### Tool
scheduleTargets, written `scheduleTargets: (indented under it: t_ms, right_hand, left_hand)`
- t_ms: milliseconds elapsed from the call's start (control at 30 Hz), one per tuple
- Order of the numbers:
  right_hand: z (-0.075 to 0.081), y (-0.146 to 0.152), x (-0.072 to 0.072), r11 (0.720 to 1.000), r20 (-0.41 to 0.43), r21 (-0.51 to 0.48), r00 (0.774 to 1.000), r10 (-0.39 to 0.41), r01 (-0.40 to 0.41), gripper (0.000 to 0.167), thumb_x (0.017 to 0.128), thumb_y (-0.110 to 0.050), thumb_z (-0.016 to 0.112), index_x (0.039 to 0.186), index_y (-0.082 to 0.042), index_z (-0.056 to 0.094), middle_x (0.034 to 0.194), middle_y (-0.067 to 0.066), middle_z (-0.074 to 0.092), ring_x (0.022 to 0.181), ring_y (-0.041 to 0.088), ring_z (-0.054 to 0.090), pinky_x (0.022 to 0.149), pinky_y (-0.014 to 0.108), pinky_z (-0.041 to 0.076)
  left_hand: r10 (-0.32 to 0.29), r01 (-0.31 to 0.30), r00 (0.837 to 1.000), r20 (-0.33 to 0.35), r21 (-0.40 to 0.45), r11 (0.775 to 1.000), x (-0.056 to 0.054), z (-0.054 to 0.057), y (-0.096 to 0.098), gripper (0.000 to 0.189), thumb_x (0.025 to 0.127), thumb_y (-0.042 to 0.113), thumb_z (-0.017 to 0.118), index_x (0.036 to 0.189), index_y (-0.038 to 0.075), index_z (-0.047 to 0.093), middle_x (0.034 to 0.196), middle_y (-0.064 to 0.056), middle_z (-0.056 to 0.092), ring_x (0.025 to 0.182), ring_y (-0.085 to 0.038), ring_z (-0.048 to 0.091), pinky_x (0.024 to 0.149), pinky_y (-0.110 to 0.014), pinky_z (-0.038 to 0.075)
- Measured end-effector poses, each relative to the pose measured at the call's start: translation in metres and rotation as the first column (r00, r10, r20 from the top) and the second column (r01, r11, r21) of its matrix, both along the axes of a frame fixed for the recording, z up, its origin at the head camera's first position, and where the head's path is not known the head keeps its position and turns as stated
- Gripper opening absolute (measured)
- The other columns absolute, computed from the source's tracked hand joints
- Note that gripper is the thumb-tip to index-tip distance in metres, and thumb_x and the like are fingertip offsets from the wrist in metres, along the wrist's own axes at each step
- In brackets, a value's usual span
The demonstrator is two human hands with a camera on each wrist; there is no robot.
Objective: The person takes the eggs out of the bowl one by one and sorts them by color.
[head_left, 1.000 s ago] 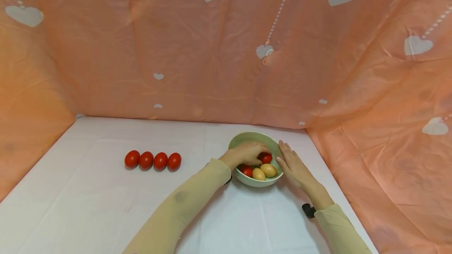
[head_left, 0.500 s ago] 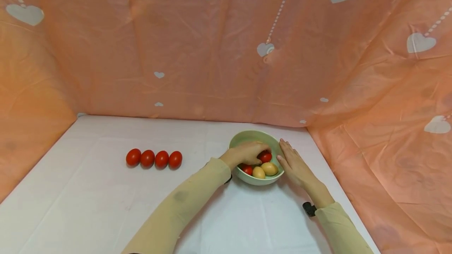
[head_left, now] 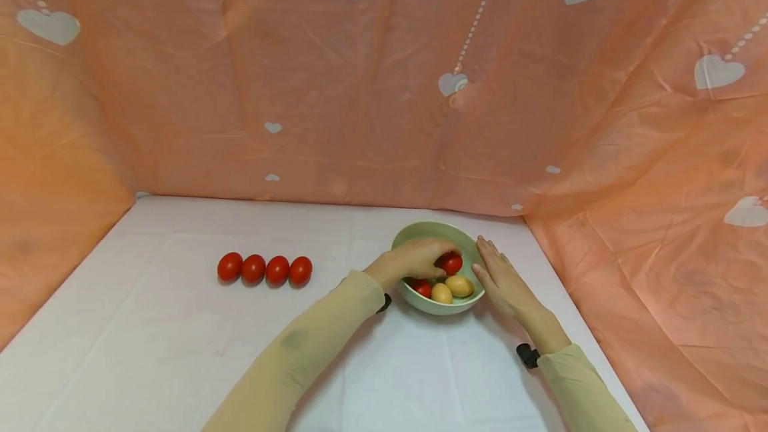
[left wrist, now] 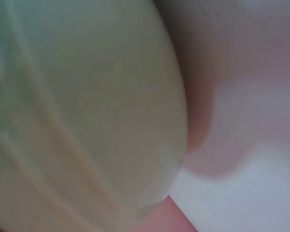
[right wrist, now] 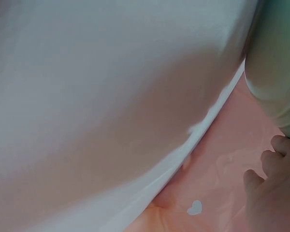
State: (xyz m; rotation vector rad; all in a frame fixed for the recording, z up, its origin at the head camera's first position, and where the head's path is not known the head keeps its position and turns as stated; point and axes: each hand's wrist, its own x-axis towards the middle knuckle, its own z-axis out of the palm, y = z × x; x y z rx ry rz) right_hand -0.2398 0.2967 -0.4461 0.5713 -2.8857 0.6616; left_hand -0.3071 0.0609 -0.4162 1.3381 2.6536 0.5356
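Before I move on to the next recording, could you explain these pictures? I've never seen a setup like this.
There is no machine here: a person works with two bare hands. The head picture comes from a camera worn on the head, looking forward and down; each wrist camera gives a close-up, and the left one is very blurred.

On the white cloth stands a pale green bowl. In it, two yellow egg-shaped pieces and two red ones show. The left hand reaches inside and seems to grip one red piece. The right hand rests straight fingers against the bowl's side. Off to the left sits a row of four red pieces. Orange sheeting hangs behind.
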Motion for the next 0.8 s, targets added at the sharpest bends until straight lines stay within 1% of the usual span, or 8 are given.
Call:
scheduleTargets:
  t_ms: [133,300,433,567,800]
  right_hand:
    - [0.000,0.000,0.000,1.000,0.006,-0.004,1.000,0.000,0.001,0.063,0.114,-0.031,0.037,0.162,0.006,0.021,0.169,0.023,0.021,0.156,0.047,0.017,0.123,0.065,0.015]
    - [0.000,0.001,0.000,1.000,0.007,-0.011,1.000,0.003,-0.003,0.063,0.114,-0.031,0.037,0.162,0.006,0.020,0.169,0.023,0.021,0.156,0.046,0.016,0.123,0.066,0.015]
    - [-0.001,0.001,0.001,1.000,0.002,-0.011,1.000,0.006,-0.006,0.064,0.114,-0.032,0.037,0.162,0.007,0.021,0.169,0.024,0.021,0.156,0.047,0.016,0.123,0.065,0.015]
    - [-0.001,0.001,0.000,1.000,0.004,0.007,1.000,0.006,-0.006,0.065,0.114,-0.034,0.036,0.162,0.006,0.021,0.169,0.023,0.021,0.156,0.046,0.016,0.123,0.064,0.015]
    - [0.000,0.002,-0.002,0.999,-0.001,0.039,1.000,-0.007,0.007,0.066,0.114,-0.037,0.036,0.162,0.005,0.021,0.170,0.021,0.019,0.157,0.042,0.014,0.124,0.063,0.014]
  left_hand:
    - [0.008,-0.008,1.000,-0.002,0.031,0.999,0.006,0.006,-0.007,0.054,0.097,0.020,0.075,0.148,0.015,0.058,0.147,-0.002,0.059,0.132,-0.017,0.057,0.112,-0.032,0.044]
    - [0.036,-0.035,0.999,-0.011,0.065,0.997,0.011,0.009,-0.016,0.054,0.098,0.021,0.074,0.150,0.015,0.057,0.151,-0.004,0.055,0.137,-0.020,0.054,0.115,-0.034,0.043]
    - [0.065,-0.066,0.998,0.007,0.102,0.993,0.016,0.012,-0.024,0.056,0.100,0.022,0.072,0.152,0.012,0.054,0.155,-0.007,0.051,0.141,-0.023,0.051,0.117,-0.038,0.040]
    - [0.108,-0.110,0.994,0.023,0.157,0.981,0.020,0.013,-0.036,0.058,0.099,0.023,0.071,0.154,0.013,0.052,0.156,-0.006,0.050,0.141,-0.023,0.050,0.116,-0.041,0.042]
    - [0.164,-0.176,0.984,0.069,0.255,0.951,0.029,0.014,-0.064,0.057,0.098,0.022,0.070,0.153,0.016,0.053,0.156,-0.003,0.048,0.137,-0.024,0.054,0.113,-0.046,0.045]
